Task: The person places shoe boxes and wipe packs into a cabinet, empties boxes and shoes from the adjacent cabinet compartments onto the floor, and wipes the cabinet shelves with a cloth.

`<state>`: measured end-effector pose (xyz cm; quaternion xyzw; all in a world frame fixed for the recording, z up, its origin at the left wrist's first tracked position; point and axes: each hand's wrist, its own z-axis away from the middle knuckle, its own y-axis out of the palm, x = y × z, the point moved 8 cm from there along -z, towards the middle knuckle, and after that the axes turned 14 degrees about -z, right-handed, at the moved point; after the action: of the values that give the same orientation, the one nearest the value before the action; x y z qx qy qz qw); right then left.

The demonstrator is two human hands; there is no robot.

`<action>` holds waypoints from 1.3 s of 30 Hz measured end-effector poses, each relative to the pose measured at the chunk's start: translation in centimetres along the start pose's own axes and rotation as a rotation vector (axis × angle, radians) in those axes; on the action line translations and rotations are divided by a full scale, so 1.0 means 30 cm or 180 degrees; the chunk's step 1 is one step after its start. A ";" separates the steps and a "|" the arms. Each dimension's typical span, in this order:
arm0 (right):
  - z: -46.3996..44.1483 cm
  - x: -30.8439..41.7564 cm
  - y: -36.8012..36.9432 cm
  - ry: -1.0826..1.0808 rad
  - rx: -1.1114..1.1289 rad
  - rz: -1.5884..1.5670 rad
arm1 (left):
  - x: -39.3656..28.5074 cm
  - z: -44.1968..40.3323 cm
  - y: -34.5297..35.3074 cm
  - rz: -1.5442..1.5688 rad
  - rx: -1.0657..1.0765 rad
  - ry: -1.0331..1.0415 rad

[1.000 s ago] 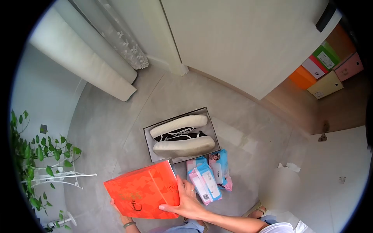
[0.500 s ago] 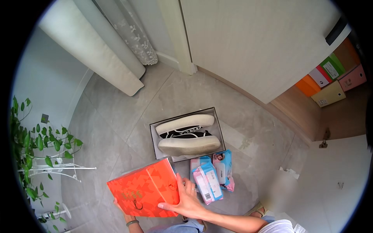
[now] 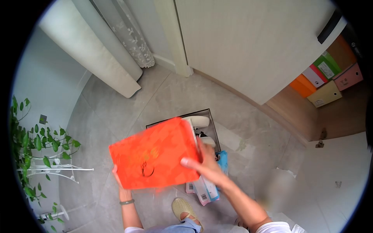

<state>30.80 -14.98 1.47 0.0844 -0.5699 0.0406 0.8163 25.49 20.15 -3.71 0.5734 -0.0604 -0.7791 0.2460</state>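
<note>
- The left hand [image 3: 117, 176] has its grip on the left end of a red box [image 3: 153, 155].
- The right hand [image 3: 208, 163] holds the right end, thumb on top.
- The red box is up in the air, hiding part of a shoe box [image 3: 215, 129] with shoes [image 3: 201, 121] inside.

Grey tiled floor [image 3: 248, 124] bearing a box and some packets.
The open box [image 3: 214, 128] lies partly hidden; by its near right corner lie blue, pink and white packets [image 3: 208, 191], also partly covered; nearer the person, a foot in a beige shoe [image 3: 180, 206] rests on the tiles.
</note>
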 end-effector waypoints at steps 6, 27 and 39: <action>-0.190 0.021 -0.180 0.0211 -0.0121 -0.0738 | -0.015 -0.242 0.263 -0.0534 0.0201 -0.0170; -0.192 -0.138 -0.280 0.0796 0.0231 -0.1036 | 0.128 -0.175 0.241 -0.1435 0.0287 -0.0707; -0.244 -0.136 -0.217 0.0414 0.0272 -0.1395 | 0.169 -0.233 0.220 -0.1266 0.0287 -0.0568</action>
<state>37.22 -19.92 -5.41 0.2379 -0.4819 -0.1083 0.8363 32.90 13.42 -7.97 0.5133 -0.0025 -0.8564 0.0553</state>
